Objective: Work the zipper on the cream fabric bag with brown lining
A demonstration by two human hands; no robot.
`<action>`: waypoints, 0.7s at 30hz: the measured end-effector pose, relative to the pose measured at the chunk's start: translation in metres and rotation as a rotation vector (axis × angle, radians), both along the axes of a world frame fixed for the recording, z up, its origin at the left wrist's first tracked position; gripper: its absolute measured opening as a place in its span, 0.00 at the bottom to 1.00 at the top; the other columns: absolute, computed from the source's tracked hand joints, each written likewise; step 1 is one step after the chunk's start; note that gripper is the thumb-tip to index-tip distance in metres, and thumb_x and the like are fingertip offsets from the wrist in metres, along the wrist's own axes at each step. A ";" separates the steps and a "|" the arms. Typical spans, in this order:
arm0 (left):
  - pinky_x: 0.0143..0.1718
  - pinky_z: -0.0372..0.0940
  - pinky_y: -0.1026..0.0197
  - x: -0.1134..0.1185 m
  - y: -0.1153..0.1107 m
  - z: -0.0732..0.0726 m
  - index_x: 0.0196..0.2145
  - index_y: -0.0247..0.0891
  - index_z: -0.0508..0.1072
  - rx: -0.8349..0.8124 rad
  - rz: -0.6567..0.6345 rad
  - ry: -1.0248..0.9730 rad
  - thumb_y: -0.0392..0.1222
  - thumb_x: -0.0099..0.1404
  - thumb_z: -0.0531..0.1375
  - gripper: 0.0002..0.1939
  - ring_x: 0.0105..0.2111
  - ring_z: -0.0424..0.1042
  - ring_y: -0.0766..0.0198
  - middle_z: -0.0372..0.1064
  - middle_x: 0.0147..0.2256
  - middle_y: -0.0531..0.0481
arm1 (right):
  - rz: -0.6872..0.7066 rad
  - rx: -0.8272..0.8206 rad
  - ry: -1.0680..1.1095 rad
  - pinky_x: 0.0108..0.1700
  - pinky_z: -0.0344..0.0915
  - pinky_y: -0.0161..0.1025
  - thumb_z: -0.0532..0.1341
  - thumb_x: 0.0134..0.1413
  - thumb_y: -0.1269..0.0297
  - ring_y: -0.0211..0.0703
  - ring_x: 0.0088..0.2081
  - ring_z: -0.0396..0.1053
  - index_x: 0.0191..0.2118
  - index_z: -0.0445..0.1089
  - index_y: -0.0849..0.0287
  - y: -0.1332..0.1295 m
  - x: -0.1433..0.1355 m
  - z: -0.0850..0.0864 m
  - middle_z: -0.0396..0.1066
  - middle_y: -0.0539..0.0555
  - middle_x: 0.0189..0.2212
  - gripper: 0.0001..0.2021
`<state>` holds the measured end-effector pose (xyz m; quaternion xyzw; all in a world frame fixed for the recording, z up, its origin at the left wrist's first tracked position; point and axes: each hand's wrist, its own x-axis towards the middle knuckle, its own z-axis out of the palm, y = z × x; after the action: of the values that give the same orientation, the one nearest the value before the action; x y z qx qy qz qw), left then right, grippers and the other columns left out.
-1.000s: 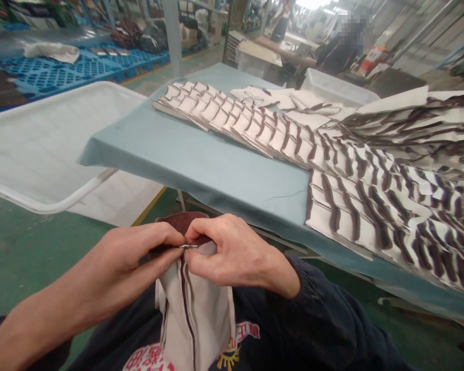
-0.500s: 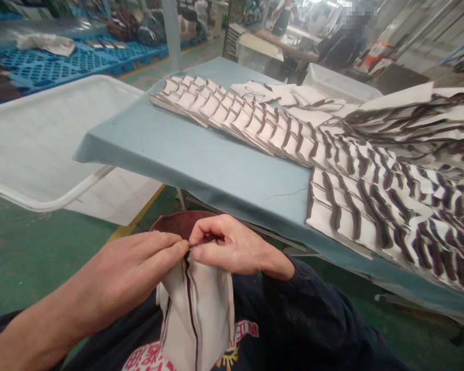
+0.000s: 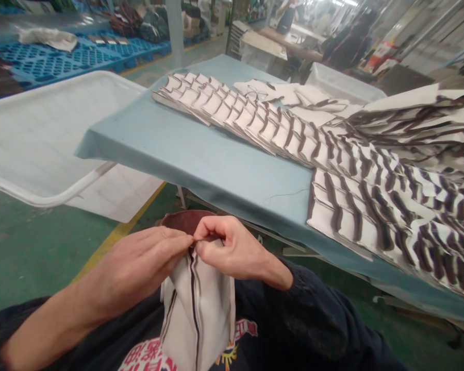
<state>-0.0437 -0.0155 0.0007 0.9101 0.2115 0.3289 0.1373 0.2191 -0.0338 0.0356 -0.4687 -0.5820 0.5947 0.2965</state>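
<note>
A cream fabric piece (image 3: 212,304) with a dark brown seam strip down its middle hangs from my hands in front of my chest. My left hand (image 3: 143,257) pinches its upper edge from the left, fingers pressed together. On the right, my right hand (image 3: 232,250) grips the same edge between thumb and curled forefinger, its tips almost touching the left ones. Reddish-brown material (image 3: 185,221) shows just behind the hands. Exactly what lies between the fingertips is hidden.
A table with a blue-grey cover (image 3: 185,149) stands ahead, bearing long overlapping rows of cream and brown fabric pieces (image 3: 255,121). Glasses (image 3: 256,95) lie near its far side. A white plastic tub (image 3: 62,198) stands left. Blue pallets (image 3: 42,62) and a person (image 3: 348,44) are farther off.
Both hands stay on the fabric's upper edge; the left hand has shifted slightly right and the fingertips are closer together. The view has moved a little.
</note>
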 end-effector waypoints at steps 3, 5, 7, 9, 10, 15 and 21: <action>0.48 0.83 0.64 -0.007 0.000 0.010 0.66 0.48 0.81 -0.220 0.067 0.009 0.46 0.92 0.63 0.11 0.42 0.92 0.57 0.92 0.49 0.50 | 0.002 0.324 -0.125 0.33 0.61 0.36 0.67 0.57 0.66 0.37 0.28 0.63 0.33 0.71 0.53 -0.008 0.006 0.002 0.69 0.43 0.25 0.04; 0.48 0.82 0.65 -0.011 0.003 0.020 0.68 0.51 0.83 -0.327 0.049 0.019 0.49 0.92 0.63 0.14 0.41 0.92 0.57 0.92 0.50 0.53 | -0.018 0.506 -0.161 0.33 0.63 0.36 0.65 0.58 0.66 0.37 0.27 0.64 0.33 0.72 0.53 -0.012 0.008 0.001 0.72 0.44 0.26 0.02; 0.47 0.80 0.67 -0.009 0.007 0.032 0.63 0.52 0.85 -0.383 -0.005 0.026 0.45 0.92 0.61 0.13 0.40 0.91 0.59 0.92 0.47 0.56 | -0.032 0.634 -0.189 0.33 0.64 0.37 0.64 0.58 0.67 0.38 0.27 0.67 0.34 0.74 0.53 -0.014 0.009 -0.003 0.75 0.46 0.27 0.02; 0.41 0.77 0.66 -0.004 0.010 0.041 0.53 0.49 0.85 -0.367 -0.061 0.053 0.40 0.91 0.59 0.13 0.35 0.89 0.61 0.90 0.42 0.57 | -0.028 0.687 -0.221 0.34 0.67 0.37 0.65 0.59 0.68 0.38 0.28 0.69 0.35 0.75 0.52 -0.015 0.008 -0.006 0.77 0.47 0.28 0.03; 0.37 0.75 0.64 0.000 0.010 0.043 0.48 0.48 0.84 -0.312 -0.076 0.071 0.38 0.91 0.57 0.15 0.32 0.87 0.61 0.88 0.38 0.56 | -0.030 0.693 -0.229 0.35 0.68 0.37 0.65 0.59 0.68 0.39 0.28 0.70 0.35 0.75 0.52 -0.015 0.008 -0.007 0.78 0.47 0.28 0.03; 0.30 0.65 0.54 0.014 0.002 0.025 0.43 0.45 0.77 0.166 0.100 0.061 0.32 0.87 0.56 0.15 0.26 0.74 0.58 0.75 0.30 0.55 | -0.087 0.488 -0.027 0.33 0.69 0.36 0.66 0.58 0.63 0.38 0.27 0.67 0.34 0.71 0.51 -0.017 -0.004 -0.009 0.74 0.46 0.27 0.04; 0.37 0.71 0.60 0.012 -0.001 0.001 0.56 0.48 0.77 -0.053 0.083 -0.124 0.32 0.89 0.57 0.12 0.31 0.80 0.61 0.81 0.36 0.56 | -0.092 0.366 0.168 0.26 0.60 0.34 0.67 0.59 0.60 0.35 0.23 0.59 0.35 0.70 0.51 -0.014 -0.012 -0.013 0.68 0.44 0.25 0.06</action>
<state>-0.0316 -0.0164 0.0017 0.8745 0.2486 0.3844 0.1603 0.2074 -0.0482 0.0225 -0.3820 -0.6317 0.5019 0.4508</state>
